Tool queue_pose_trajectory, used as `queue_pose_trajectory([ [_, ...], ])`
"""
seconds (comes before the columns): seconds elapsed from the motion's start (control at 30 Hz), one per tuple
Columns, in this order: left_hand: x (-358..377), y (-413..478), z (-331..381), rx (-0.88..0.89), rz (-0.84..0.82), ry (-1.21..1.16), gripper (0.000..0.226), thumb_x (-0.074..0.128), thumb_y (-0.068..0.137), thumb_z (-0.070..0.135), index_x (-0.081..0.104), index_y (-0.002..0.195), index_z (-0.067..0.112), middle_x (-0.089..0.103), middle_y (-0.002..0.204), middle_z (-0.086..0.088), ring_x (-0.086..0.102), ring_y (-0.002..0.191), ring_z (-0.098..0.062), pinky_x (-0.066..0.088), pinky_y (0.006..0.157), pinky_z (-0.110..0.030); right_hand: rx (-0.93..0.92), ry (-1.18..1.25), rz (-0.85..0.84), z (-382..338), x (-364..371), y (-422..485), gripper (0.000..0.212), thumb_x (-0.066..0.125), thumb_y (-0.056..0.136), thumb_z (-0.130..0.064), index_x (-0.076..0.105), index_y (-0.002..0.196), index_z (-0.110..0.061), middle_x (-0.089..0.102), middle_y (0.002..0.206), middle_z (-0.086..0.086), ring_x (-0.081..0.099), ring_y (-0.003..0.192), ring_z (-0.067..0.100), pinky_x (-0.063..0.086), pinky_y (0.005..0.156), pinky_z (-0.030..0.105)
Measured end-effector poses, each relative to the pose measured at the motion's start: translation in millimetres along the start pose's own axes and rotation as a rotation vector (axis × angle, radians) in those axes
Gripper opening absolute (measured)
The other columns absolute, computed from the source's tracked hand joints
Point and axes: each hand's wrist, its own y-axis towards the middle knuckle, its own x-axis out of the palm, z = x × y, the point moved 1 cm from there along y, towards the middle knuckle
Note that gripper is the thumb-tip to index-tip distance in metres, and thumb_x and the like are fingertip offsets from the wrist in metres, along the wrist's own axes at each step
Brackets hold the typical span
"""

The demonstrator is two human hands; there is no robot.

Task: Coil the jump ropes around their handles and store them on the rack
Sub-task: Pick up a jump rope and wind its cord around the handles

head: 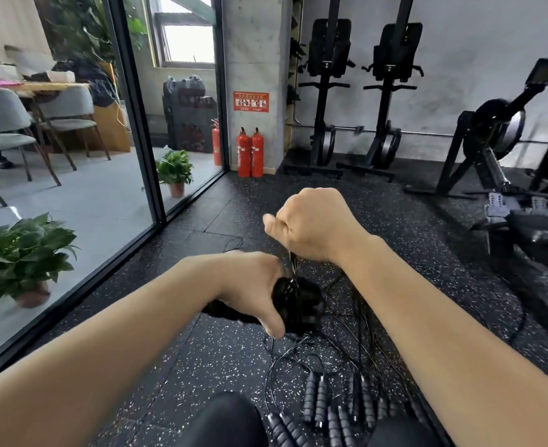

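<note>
1. Now we hold a pair of black ribbed jump-rope handles (293,301) in our left hand (253,285), fingers curled round them, above the black speckled rubber floor (201,356) near the middle of the view.
2. Our right hand (311,227) sits just above the left, fist closed, pinching a thin black cord (293,264) that runs taut down to the handles.
3. Part of the cord is already wound round the handles, though blur hides how many turns.
4. Loose loops of thin black rope (347,321) trail from the handles onto the floor beneath our forearms.
5. More grey ribbed jump-rope handles (318,401) lie on the floor by the bottom edge, beside our black-clad knee (227,417).
6. At the far edge of the floor, two red fire extinguishers (250,153) stand against a grey concrete pillar (253,53).
7. Black upright rowing machines (356,101) line the far wall, right of the pillar.
8. A green potted plant (24,256) sits behind the glass partition (82,175) at the left.
</note>
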Motion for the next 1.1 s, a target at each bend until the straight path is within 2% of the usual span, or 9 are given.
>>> queue_pose_trajectory([
  [0.13, -6.6, -8.2, 9.1, 0.099, 0.103, -0.113, 0.034, 0.085, 0.067, 0.038, 0.060, 0.084, 0.023, 0.066, 0.069, 0.008, 0.060, 0.057, -0.007, 0.048, 0.053, -0.020, 0.213, 0.566, -0.076, 20.6, 12.8, -0.3, 0.061, 0.048, 0.099, -0.035, 0.028, 0.045, -0.013, 0.028, 0.042, -0.005, 0.026, 0.041, 0.012, 0.027, 0.053, 0.030],
  [0.23, -12.1, -11.1, 13.4, 0.168, 0.097, -0.269, 0.032, 0.087, 0.070, 0.026, 0.059, 0.082, 0.018, 0.061, 0.059, 0.013, 0.055, 0.049, -0.003, 0.041, 0.046, -0.016, 0.284, 0.939, -0.134, 22.4, 18.1, -6.1, 0.061, 0.051, 0.099, -0.029, 0.040, 0.044, -0.004, 0.029, 0.034, -0.009, 0.027, 0.035, 0.006, 0.034, 0.053, 0.026],
  [0.33, -13.1, -9.5, 17.7, 0.237, 0.088, -0.438, 0.031, 0.086, 0.072, 0.015, 0.060, 0.088, 0.015, 0.062, 0.056, 0.015, 0.057, 0.047, 0.000, 0.041, 0.045, -0.013, 0.357, 1.170, -0.222, 18.4, 21.9, -14.0, 0.062, 0.050, 0.099, -0.031, 0.047, 0.040, -0.012, 0.041, 0.037, -0.004, 0.035, 0.034, 0.006, 0.034, 0.045, 0.018],
  [0.43, -12.9, -10.1, 19.0, 0.298, 0.046, -0.568, 0.024, 0.081, 0.077, 0.003, 0.062, 0.090, 0.009, 0.066, 0.061, 0.010, 0.063, 0.055, -0.004, 0.050, 0.053, -0.016, 0.417, 1.306, -0.247, 17.5, 29.4, -34.2, 0.047, 0.044, 0.100, -0.016, 0.061, 0.060, 0.002, 0.058, 0.053, 0.010, 0.048, 0.046, 0.014, 0.038, 0.046, 0.018],
  [0.53, -9.0, -6.9, 16.9, 0.309, 0.022, -0.694, 0.020, 0.079, 0.080, 0.004, 0.064, 0.093, 0.001, 0.070, 0.069, 0.000, 0.068, 0.065, -0.019, 0.055, 0.060, -0.027, 0.566, 1.440, -0.203, 14.4, 56.6, -51.1, 0.042, 0.031, 0.100, 0.001, 0.052, 0.065, -0.009, 0.058, 0.044, -0.007, 0.056, 0.041, 0.003, 0.046, 0.046, 0.015],
  [0.73, -1.1, 6.7, 2.0, 0.157, -0.003, -0.918, 0.034, 0.079, 0.074, 0.018, 0.064, 0.098, -0.001, 0.070, 0.081, -0.015, 0.070, 0.070, -0.029, 0.058, 0.063, -0.033, 0.803, 1.465, 0.021, 1.7, 76.0, -57.1, 0.020, 0.042, 0.093, 0.013, 0.052, 0.077, 0.011, 0.045, 0.070, 0.004, 0.043, 0.045, -0.004, 0.039, 0.049, 0.009],
  [0.83, 4.0, 14.1, -4.5, 0.123, 0.053, -0.991, 0.034, 0.080, 0.076, 0.017, 0.064, 0.099, -0.002, 0.069, 0.081, -0.017, 0.068, 0.071, -0.030, 0.060, 0.067, -0.038, 0.792, 1.135, -0.036, 5.6, 85.7, -60.7, 0.033, 0.049, 0.093, -0.001, 0.049, 0.069, -0.023, 0.053, 0.074, 0.000, 0.052, 0.066, 0.009, 0.050, 0.071, 0.026],
  [1.0, 8.1, 21.2, -15.1, 0.054, 0.109, -1.031, 0.018, 0.074, 0.084, 0.012, 0.063, 0.094, 0.002, 0.069, 0.078, -0.016, 0.067, 0.074, -0.030, 0.059, 0.075, -0.041, 0.792, 0.866, -0.109, 12.1, 76.5, -72.2, 0.049, 0.044, 0.096, -0.031, 0.058, 0.063, 0.002, 0.049, 0.054, 0.005, 0.041, 0.055, 0.023, 0.033, 0.056, 0.032],
  [1.1, 9.0, 25.7, -21.7, -0.003, 0.158, -1.004, 0.021, 0.077, 0.083, 0.013, 0.063, 0.095, 0.003, 0.070, 0.079, -0.014, 0.069, 0.075, -0.030, 0.061, 0.076, -0.044, 0.753, 0.705, -0.104, 13.1, 67.6, -76.3, 0.052, 0.041, 0.096, -0.038, 0.066, 0.068, -0.002, 0.055, 0.054, 0.004, 0.052, 0.056, 0.027, 0.040, 0.056, 0.033],
])
